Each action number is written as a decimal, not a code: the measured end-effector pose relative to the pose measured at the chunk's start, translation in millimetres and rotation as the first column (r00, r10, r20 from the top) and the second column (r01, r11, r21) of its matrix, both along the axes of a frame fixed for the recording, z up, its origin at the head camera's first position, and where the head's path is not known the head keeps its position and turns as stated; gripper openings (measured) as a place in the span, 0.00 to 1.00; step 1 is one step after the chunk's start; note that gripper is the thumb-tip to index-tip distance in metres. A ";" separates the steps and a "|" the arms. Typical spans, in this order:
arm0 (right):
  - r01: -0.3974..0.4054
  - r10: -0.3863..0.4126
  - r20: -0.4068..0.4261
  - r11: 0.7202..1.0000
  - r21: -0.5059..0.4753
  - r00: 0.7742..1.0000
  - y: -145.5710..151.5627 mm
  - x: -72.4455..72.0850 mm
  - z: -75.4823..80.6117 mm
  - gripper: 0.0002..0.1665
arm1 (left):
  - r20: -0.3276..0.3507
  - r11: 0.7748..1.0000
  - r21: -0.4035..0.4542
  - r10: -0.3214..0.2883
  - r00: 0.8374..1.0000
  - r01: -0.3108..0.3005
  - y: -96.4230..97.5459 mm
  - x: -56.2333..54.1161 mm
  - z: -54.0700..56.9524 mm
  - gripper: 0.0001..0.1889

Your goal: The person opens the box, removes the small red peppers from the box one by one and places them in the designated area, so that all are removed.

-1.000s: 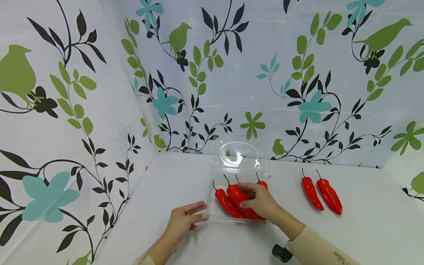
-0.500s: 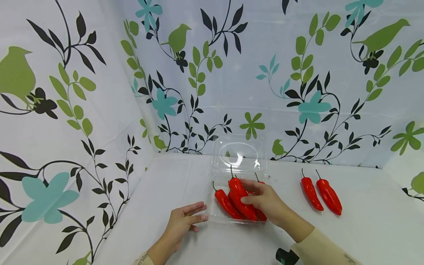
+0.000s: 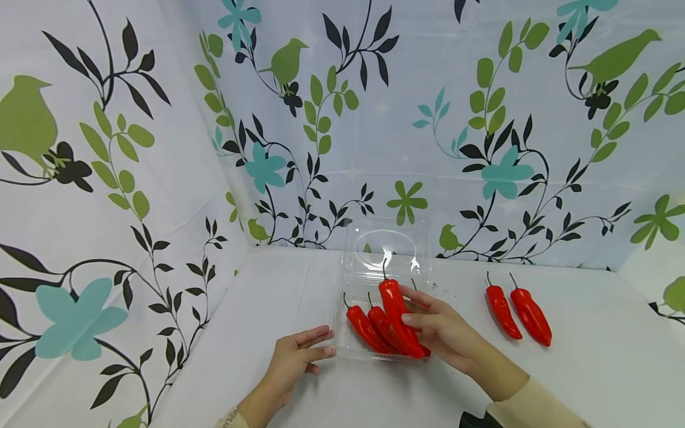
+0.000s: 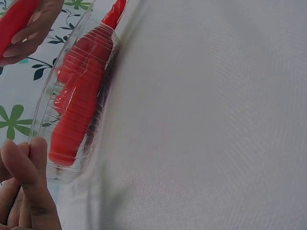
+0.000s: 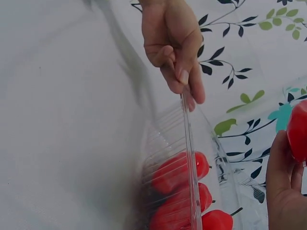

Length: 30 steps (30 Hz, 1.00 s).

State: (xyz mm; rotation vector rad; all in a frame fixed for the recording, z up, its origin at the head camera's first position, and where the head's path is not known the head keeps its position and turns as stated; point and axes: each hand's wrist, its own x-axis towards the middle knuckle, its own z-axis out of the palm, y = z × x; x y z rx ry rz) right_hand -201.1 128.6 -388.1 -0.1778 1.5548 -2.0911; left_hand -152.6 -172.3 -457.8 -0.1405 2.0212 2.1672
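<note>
A clear plastic clamshell box (image 3: 346,343) stands on the white table with its lid (image 3: 385,232) raised at the back. Red peppers (image 3: 366,329) with thin dark stems lie inside, leaning side by side. My left hand (image 3: 294,359) is at the box's left edge; the right wrist view shows that hand (image 5: 175,43) pinching the rim (image 5: 189,143) between thumb and fingers. Above the box, my right hand (image 3: 444,330) holds one long red pepper (image 3: 396,309), stem up and tilted, between thumb and fingertips. This hand and pepper partly hide the peppers at the box's right.
To the right of the box lie two more red peppers, one slim (image 3: 503,312) and one thicker (image 3: 531,315). A patterned cloth (image 3: 321,178) with birds and leaves hangs behind the table and along the left side.
My right hand has raised the pepper from among the others and drawn it slightly right, uncovering another pepper below. My left hand stays at the box's edge.
</note>
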 end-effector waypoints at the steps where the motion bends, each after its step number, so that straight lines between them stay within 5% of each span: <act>1: 0.008 -0.008 0.005 1.000 -0.007 1.000 1.1 0.9 1.5 0.41 | 0.000 1.000 0.000 0.000 1.000 0.000 0.1 0.1 0.1 0.31; 12: 0.031 -0.031 0.004 0.998 -0.053 1.000 13.2 6.2 11.4 0.41 | 0.004 1.000 -0.001 0.005 1.000 -0.005 1.0 1.0 1.6 0.30; 30: 0.165 -0.154 -0.143 0.983 0.076 0.978 64.9 1.9 21.7 0.38 | 0.010 1.000 -0.004 0.001 1.000 -0.001 1.3 -0.4 3.2 0.30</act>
